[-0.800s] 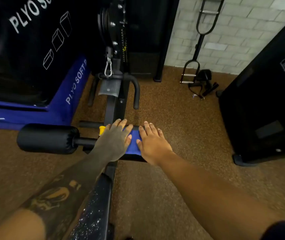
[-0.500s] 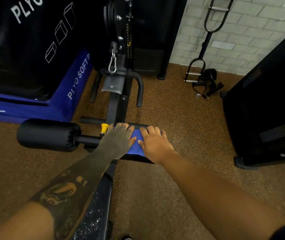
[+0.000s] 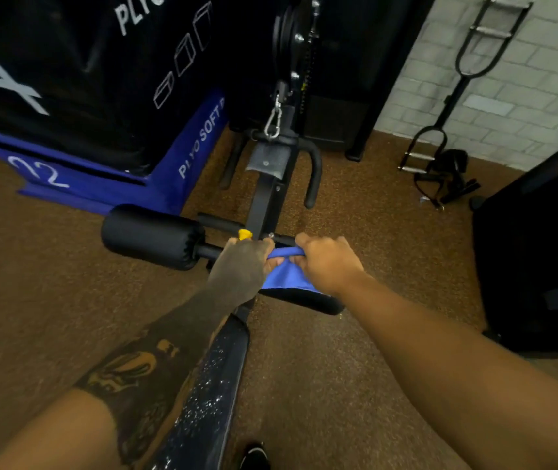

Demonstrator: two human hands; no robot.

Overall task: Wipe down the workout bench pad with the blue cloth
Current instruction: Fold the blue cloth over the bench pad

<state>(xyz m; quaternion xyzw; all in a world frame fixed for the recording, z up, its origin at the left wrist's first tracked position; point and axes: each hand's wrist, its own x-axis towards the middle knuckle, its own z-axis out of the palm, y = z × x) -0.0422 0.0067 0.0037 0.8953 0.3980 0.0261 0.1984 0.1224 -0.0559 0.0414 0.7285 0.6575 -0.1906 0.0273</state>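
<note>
The blue cloth (image 3: 286,276) lies bunched on the small black seat pad (image 3: 308,298) of the workout bench. My left hand (image 3: 242,266) and my right hand (image 3: 328,264) both grip the cloth's far edge with curled fingers, one at each end, and the fabric is pulled into a ridge between them. The cloth's near part drapes over the pad. A long black back pad (image 3: 203,401), speckled with white spots, runs toward me under my left forearm.
A black foam roller (image 3: 152,235) sticks out left of the seat, beside a yellow adjustment knob (image 3: 245,234). Ahead stands the cable machine post (image 3: 270,184) with handles and a carabiner. Blue and black plyo boxes (image 3: 101,96) stand left, a black machine (image 3: 542,249) right, bar attachments (image 3: 440,157) by the brick wall.
Both hands were flat on the cloth with fingers spread; now the fingers have curled and grip its far edge, bunching it. The view has moved closer to the bench.
</note>
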